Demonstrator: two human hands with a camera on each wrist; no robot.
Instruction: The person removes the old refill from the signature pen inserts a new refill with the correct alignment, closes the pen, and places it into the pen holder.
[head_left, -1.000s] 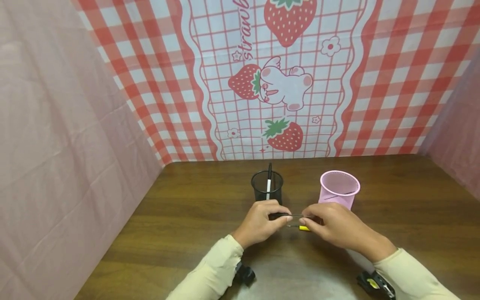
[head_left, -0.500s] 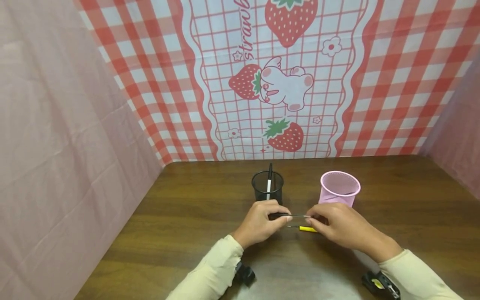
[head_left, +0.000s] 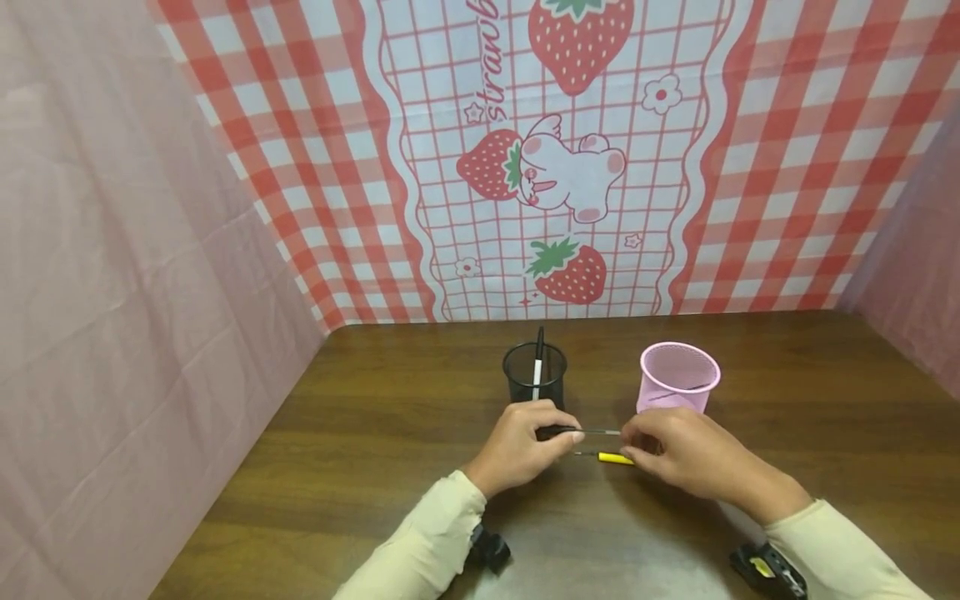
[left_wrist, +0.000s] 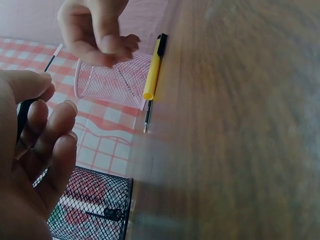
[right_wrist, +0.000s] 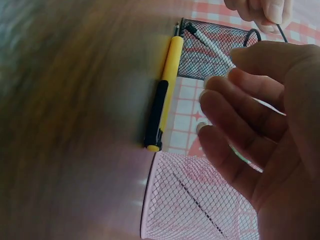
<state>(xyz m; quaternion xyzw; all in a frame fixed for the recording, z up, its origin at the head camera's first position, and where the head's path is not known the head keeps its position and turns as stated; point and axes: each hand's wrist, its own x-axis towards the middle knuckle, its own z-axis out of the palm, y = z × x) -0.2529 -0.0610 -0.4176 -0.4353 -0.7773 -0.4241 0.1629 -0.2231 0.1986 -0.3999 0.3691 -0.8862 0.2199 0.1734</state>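
My left hand [head_left: 528, 442] pinches a black pen barrel [head_left: 553, 432] between thumb and fingers. Out of the barrel, toward the right, sticks a thin dark refill [left_wrist: 50, 62] with a pale end. Just past that end is my right hand [head_left: 690, 450], its fingers [right_wrist: 225, 105] loosely bent and apart from the thumb, with nothing between them. Below both hands a yellow pen barrel [head_left: 615, 458] with a black clip lies on the table, a slim refill [left_wrist: 148, 117] poking from its left end. The left palm hides part of the black barrel.
Behind the left hand stands a black mesh pen cup [head_left: 535, 385] with a black-and-white pen [head_left: 537, 367] in it. A pink mesh pen cup [head_left: 680, 368], holding a thin dark stick [right_wrist: 197, 202], stands behind the right hand. Checked cloth [head_left: 360, 208] rises at the table's back edge.
My right hand has slid rightward along the refill and off its pale end, uncovering more of it and of the yellow barrel. The left hand has kept its grip and place.
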